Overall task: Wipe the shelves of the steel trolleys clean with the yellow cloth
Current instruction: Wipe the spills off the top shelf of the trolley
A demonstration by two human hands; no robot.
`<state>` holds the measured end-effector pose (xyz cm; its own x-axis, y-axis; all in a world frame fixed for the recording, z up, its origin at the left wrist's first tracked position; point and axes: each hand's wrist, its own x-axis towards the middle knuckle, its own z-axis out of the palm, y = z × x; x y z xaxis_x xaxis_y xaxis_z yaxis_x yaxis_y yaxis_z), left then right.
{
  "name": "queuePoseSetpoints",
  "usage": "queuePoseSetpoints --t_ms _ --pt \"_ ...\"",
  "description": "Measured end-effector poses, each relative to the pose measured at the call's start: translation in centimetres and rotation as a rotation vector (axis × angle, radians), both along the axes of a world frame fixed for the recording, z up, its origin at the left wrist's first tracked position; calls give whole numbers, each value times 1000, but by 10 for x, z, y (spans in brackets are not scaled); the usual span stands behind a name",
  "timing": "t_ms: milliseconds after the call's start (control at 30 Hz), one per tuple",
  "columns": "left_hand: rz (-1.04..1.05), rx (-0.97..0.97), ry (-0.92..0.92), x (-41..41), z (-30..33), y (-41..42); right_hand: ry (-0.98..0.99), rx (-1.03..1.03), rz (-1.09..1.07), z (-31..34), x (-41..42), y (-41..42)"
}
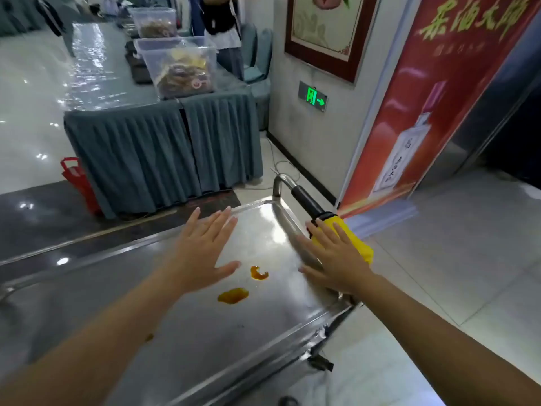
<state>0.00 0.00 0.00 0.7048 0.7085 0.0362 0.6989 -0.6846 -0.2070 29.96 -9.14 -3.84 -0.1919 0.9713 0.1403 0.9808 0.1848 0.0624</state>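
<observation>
Reaching: we go for the yellow cloth [351,238] draped on the trolley handle [307,202].
Nearer: right hand [333,259], flat, fingers on it.
Left hand [202,247]: released, holding nothing.
Spills [243,285]: between hands.

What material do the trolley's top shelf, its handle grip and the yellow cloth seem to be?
Top shelf: polished steel, judging by its grey mirror glare. Handle grip: matte black, probably rubber or plastic. Yellow cloth: soft fabric, draped and folded over the handle.
</observation>
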Motion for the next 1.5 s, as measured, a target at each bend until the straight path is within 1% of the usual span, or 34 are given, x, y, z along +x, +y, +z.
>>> queuePoseSetpoints --t_ms 33,133,233,333,467,567,633,700,767,800,833,900,967,1067,1267,1400,1467,1500 --pt "12 -26 14 14 -5 6 -8 -45 -5 -3 15 5" --pt "8 -28 -9 56 -22 22 -34 -105 -97 -16 57 18" --pt "-5 -53 -2 96 -39 32 6 -177 -184 -34 92 27" --pt "-3 -121 -3 128 -53 37 111 -267 -242 -50 116 32" --pt "6 -209 -56 171 -66 45 371 -327 -218 -72 126 30" --pt "35 -388 -101 206 -75 55 473 -316 -187 -81 128 29" --pt "81 -529 -195 229 -82 61 496 -310 -152 -84 130 30" --pt "156 -699 -349 247 -88 64 509 -315 -109 -85 134 29" --pt "293 -841 -518 261 -94 66 516 -319 -68 -83 137 27" --pt "371 -877 -580 266 -96 68 509 -324 -51 -83 139 26" --pt "429 -888 -609 269 -98 71 494 -325 -39 -81 140 24" --pt "464 -879 -577 272 -100 76 477 -316 -32 -80 139 20" --pt "426 -878 -504 272 -98 79 476 -313 -40 -79 137 16" --pt "381 -935 -519 269 -91 80 461 -301 -39 -78 136 12" --pt "295 -1189 -746 242 -52 59 401 -189 -4 -64 125 3" --pt "239 -1318 -947 206 -28 40 512 -72 -25 -36 106 -5" --pt "252 -1330 -1035 181 -21 33 548 -58 -20 -19 90 -4" --pt "276 -1319 -1051 167 -20 31 555 -60 -5 -12 81 -4"
